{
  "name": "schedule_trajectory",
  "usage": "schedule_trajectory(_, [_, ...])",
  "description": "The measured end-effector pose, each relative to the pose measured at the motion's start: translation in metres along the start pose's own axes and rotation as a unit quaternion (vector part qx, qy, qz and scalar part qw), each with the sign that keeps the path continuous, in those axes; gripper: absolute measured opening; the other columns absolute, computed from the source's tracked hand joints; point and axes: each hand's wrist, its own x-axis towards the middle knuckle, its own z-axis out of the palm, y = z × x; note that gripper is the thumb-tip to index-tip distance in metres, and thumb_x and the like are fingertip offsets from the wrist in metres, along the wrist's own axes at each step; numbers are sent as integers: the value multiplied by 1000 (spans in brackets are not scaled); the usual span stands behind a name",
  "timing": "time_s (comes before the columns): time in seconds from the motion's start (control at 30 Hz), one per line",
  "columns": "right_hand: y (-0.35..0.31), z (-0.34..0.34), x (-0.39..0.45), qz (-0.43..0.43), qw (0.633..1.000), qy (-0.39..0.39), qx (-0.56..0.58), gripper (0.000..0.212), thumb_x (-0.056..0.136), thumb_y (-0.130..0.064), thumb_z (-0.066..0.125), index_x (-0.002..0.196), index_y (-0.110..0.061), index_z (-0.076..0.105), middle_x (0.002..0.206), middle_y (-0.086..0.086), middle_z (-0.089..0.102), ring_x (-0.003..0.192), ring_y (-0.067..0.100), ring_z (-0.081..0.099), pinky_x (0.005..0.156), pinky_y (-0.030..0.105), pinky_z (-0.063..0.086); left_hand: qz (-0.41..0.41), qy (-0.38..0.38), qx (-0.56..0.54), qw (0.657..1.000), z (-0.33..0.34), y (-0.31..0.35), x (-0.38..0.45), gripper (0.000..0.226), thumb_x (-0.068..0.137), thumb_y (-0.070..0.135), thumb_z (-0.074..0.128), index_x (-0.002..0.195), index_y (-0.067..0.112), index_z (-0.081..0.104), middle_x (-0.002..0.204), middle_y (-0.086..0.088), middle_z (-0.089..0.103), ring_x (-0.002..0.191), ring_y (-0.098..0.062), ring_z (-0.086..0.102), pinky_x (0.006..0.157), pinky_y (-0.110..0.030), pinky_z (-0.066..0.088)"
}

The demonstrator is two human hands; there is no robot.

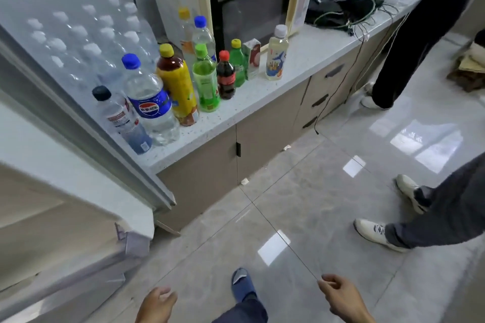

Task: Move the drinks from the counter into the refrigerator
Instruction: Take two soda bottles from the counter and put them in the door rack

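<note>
Along the counter [296, 65] front edge, drink bottles [181, 86] stand crowded beside the refrigerator [65, 139]; left hand [157, 305] and right hand [343, 296] hang loosely curled, empty, over bare floor [301, 204].

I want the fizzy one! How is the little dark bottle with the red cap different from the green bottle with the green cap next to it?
The small dark cola bottle with the red cap is shorter and slimmer than the green plastic bottle with the green cap. The cola's liquid looks nearly black; the other's is bright green. Both stand upright, capped, side by side on the pale speckled counter.
</note>
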Motion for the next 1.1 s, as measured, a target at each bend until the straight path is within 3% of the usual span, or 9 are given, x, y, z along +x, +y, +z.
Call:
schedule_trajectory(0.1, [-24,-15,31,2,998,13,-53,11,73,-20,82,73,-14,73,63,-1,72,62,12,64,79,36,55,18,-14,-11,1000,18,55,3,20,81,19,74,99,13,67,112,-15,70,101,-30,66,97,-43,52])
schedule_trajectory(0.17, [-41,-23,53,9,997,22,-71,12,70,-21,83,72,-15,73,59,-4,71,63,11,66,83,34,55,46,-27,-4,999,28,94,1,21,85,21,70,105,16,66,110,-9,68,101,-27,65,92,-41,54])
schedule_trajectory(0.37, [-120,-37,125,-11,994,-13,-107,22,76,-32,81,89,-17,72,74,-3,72,70,16,65,78,34,56,145,-29,-12,989,44,210,-12,28,91,27,61,119,26,61,109,3,68,95,-11,64,86,-28,49])
schedule_trajectory(0.5, [-208,-36,165,-97,989,-47,-104,27,88,-26,72,108,-8,68,88,4,70,70,14,58,73,28,47,209,-14,-28,978,46,292,-15,33,95,27,61,128,27,58,116,8,65,98,-3,63,86,-27,51])
schedule_trajectory(0.57, [-270,-37,172,-165,977,-66,-119,28,92,-29,68,114,-12,66,96,1,68,76,9,62,69,25,48,255,17,-26,966,44,338,-23,38,94,27,64,131,25,57,121,10,59,98,4,61,84,-17,49])
schedule_trajectory(0.67, [-373,-37,175,-298,939,-90,-146,33,94,-31,65,122,-15,63,105,-1,65,89,15,64,80,28,50,345,97,-5,934,34,411,-40,38,92,24,68,129,24,61,123,8,54,92,5,61,74,-1,42])
schedule_trajectory(0.83, [-532,-31,158,-514,841,-108,-129,46,92,-34,66,135,-23,54,118,-4,60,87,10,63,78,26,49,460,236,96,851,11,524,-60,53,88,23,71,138,19,54,136,8,46,96,-15,61,81,-31,53])
schedule_trajectory(0.97, [-609,-18,152,-632,752,-91,-163,52,92,-24,65,141,-21,47,133,6,51,106,24,59,89,42,52,446,297,187,823,2,580,-56,56,90,27,69,141,15,48,144,0,45,114,-26,60,84,-40,53])
schedule_trajectory(1.1, [-647,-7,162,-640,711,-96,-276,57,97,-19,56,150,-25,37,156,5,28,114,27,59,93,43,53,389,307,267,827,-2,607,-46,56,95,21,61,147,17,39,144,0,43,107,-31,62,80,-43,51])
